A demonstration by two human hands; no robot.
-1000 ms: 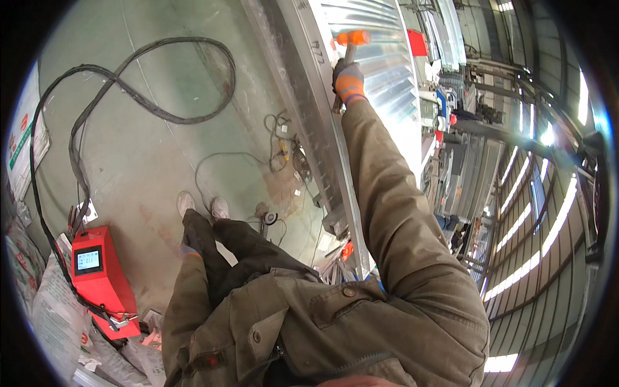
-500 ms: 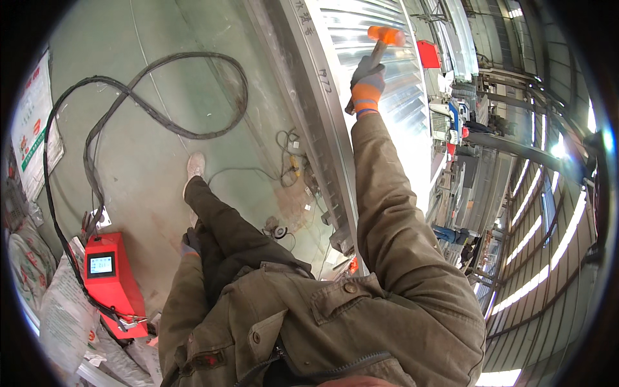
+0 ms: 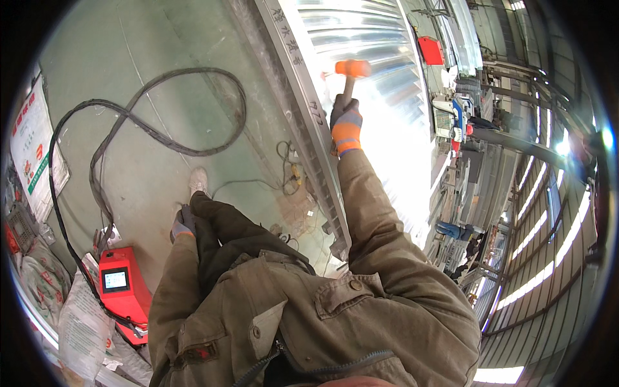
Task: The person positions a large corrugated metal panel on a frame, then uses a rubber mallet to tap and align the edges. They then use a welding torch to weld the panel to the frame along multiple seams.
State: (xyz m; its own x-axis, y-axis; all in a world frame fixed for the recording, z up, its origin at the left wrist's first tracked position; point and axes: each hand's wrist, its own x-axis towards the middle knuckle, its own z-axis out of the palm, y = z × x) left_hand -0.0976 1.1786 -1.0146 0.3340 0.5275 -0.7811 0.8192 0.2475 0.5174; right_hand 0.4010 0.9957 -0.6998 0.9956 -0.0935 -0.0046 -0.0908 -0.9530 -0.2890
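My right hand (image 3: pixel 347 122), in a grey and orange glove, is closed round the handle of an orange-headed mallet (image 3: pixel 353 68). The mallet's head is slightly blurred, above a shiny ribbed metal panel (image 3: pixel 361 29). Strong glare washes out much of that panel. Along its left side runs a grey metal frame bar (image 3: pixel 303 97) with dark handwritten marks. My left hand (image 3: pixel 183 222), gloved too, hangs low beside my trouser leg with its fingers loosely extended; no object shows in it.
A red machine with a small screen (image 3: pixel 124 284) stands on the floor at lower left. Its thick black cable (image 3: pixel 225 71) loops over the floor. White sacks (image 3: pixel 80 329) lie beside the machine. A thinner cord (image 3: pixel 287 171) lies near the frame bar. Farther right stands a red box (image 3: pixel 430 50).
My right hand and the mallet have moved left and nearer to me over the panel. My left hand shows more fully beside my leg. The whole view has shifted slightly.
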